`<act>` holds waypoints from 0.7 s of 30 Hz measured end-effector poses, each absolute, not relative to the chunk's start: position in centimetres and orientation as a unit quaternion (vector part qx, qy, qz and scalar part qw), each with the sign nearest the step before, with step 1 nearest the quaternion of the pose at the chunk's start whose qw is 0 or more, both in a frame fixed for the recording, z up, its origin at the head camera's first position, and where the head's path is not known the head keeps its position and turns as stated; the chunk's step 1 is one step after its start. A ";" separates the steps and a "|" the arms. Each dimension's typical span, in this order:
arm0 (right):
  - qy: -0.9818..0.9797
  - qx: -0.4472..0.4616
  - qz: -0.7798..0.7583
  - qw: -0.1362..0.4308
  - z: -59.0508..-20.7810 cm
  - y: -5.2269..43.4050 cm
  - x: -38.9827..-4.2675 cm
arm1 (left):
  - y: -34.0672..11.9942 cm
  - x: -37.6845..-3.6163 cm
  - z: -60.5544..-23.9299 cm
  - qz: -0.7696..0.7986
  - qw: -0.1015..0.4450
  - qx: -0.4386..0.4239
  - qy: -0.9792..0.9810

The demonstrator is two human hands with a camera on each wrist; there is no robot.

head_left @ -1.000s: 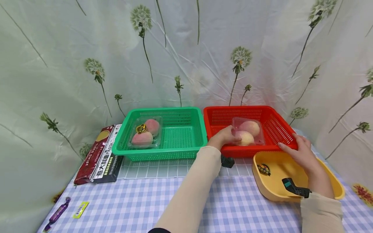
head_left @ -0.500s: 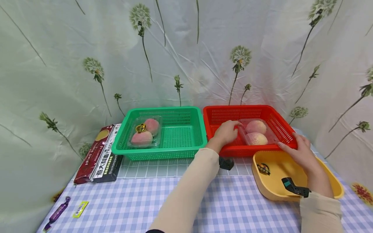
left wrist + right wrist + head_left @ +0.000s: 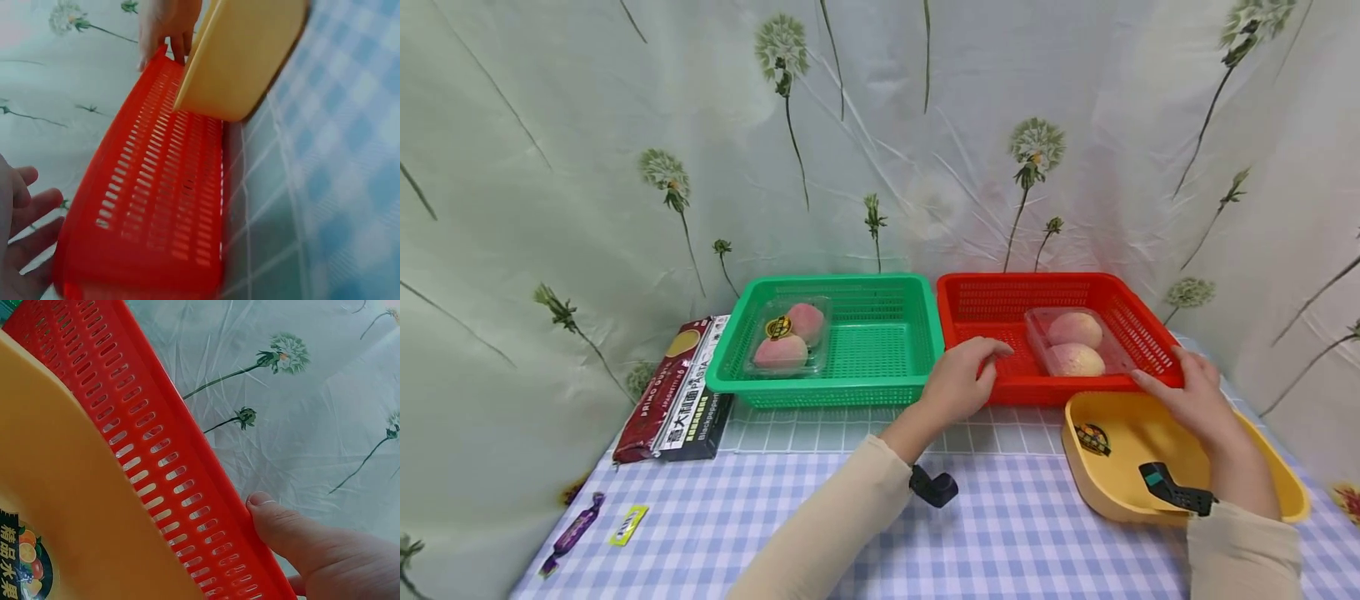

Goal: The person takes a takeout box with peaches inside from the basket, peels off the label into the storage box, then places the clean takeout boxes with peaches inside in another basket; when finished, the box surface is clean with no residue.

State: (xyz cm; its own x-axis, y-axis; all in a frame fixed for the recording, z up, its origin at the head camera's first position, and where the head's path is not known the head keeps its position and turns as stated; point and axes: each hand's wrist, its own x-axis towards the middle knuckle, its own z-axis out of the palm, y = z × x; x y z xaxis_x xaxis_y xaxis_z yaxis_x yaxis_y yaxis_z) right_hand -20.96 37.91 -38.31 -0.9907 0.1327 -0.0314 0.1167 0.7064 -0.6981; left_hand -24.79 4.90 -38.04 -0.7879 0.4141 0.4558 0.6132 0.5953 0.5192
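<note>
A clear pack of two peaches (image 3: 1075, 350) lies in the right half of the red basket (image 3: 1022, 282). My left hand (image 3: 977, 371) hovers at the basket's near left rim with relaxed fingers, holding nothing; its fingers (image 3: 22, 231) show beside the red wall (image 3: 156, 206) in the left wrist view. My right hand (image 3: 1187, 396) rests with straight fingers on the basket's near right corner. Its thumb (image 3: 281, 519) lies against the rim (image 3: 187, 456).
A green basket (image 3: 850, 283) to the left holds another peach pack (image 3: 790, 337). A yellow tub (image 3: 1105, 492) sits in front of the red basket, under my right wrist. Pasta packs (image 3: 677, 392), a purple candy (image 3: 572, 533) and a yellow sachet (image 3: 628, 525) lie at the left.
My left hand let go of the peach pack, which now lies in the red basket, and drew back toward the near rim. My right hand stayed on the corner.
</note>
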 end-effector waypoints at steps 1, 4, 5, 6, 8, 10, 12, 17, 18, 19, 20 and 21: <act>-0.924 -0.067 0.376 0.011 -38.3 37.9 -20.9 | 4.3 -24.4 -38.2 -0.348 0.148 -0.301 -0.876; -0.929 -0.067 0.364 0.023 -38.2 37.8 -20.7 | 2.5 -23.2 -38.6 -0.365 0.172 -0.315 -0.859; -0.932 -0.067 0.355 0.032 -38.1 37.6 -20.6 | 1.8 -22.9 -38.8 -0.372 0.181 -0.317 -0.853; -0.935 -0.069 0.346 0.041 -38.0 37.5 -20.6 | 1.2 -22.6 -38.9 -0.380 0.191 -0.316 -0.848; -0.942 -0.063 0.324 0.066 -37.6 37.0 -20.5 | -0.1 -22.4 -39.1 -0.393 0.213 -0.314 -0.838; -0.945 -0.057 0.311 0.084 -37.0 36.4 -20.4 | -1.4 -22.2 -39.4 -0.403 0.231 -0.310 -0.830; -0.946 -0.048 0.306 0.094 -36.3 35.6 -20.3 | -2.7 -22.2 -39.7 -0.409 0.246 -0.304 -0.824; -0.939 -0.009 0.329 0.098 -34.4 32.5 -20.0 | -5.9 -22.2 -39.9 -0.414 0.274 -0.283 -0.820; -0.936 0.003 0.338 0.101 -34.1 31.6 -19.9 | -6.5 -22.3 -39.9 -0.413 0.281 -0.279 -0.820; -0.932 0.017 0.348 0.105 -33.9 30.7 -19.9 | -7.2 -22.3 -39.9 -0.411 0.286 -0.275 -0.821; -0.926 0.033 0.358 0.111 -33.7 29.8 -19.9 | -7.8 -22.4 -39.8 -0.410 0.292 -0.271 -0.821; -0.920 0.049 0.371 0.115 -33.6 28.8 -19.9 | -8.5 -22.4 -39.8 -0.409 0.296 -0.265 -0.821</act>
